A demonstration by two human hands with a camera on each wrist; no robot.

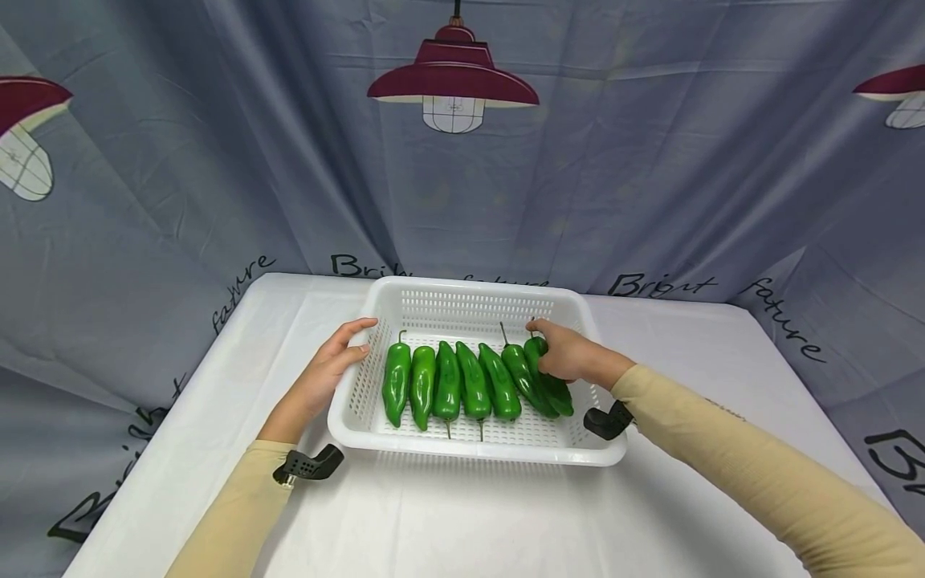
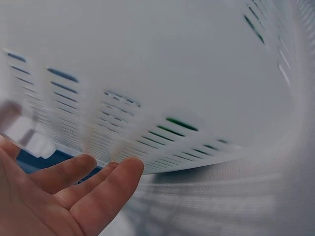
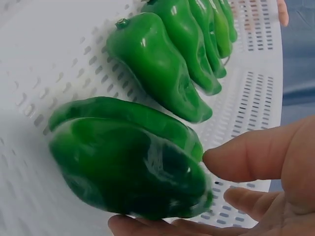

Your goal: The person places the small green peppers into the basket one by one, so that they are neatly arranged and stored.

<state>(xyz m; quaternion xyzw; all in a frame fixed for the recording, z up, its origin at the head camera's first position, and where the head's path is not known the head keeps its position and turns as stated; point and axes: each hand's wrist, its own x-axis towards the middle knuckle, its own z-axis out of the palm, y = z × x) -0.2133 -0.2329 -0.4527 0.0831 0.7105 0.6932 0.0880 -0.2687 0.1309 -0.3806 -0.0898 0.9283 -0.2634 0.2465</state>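
A white perforated plastic basket holds a row of several glossy green peppers. Its left rim is held by my left hand, thumb and a finger over the edge; in the left wrist view the other fingers lie by the slotted outer wall. At the basket's right end my right hand grips the rightmost pepper near its stem end. The right wrist view has the thumb on one side of that pepper and fingers along the other. Against it leans a neighbouring pepper.
Under the basket is a table with a white cloth. Behind and on both sides hangs a grey-blue curtain printed with red lamps and lettering. A black wrist camera sits on the left forearm, another on the right.
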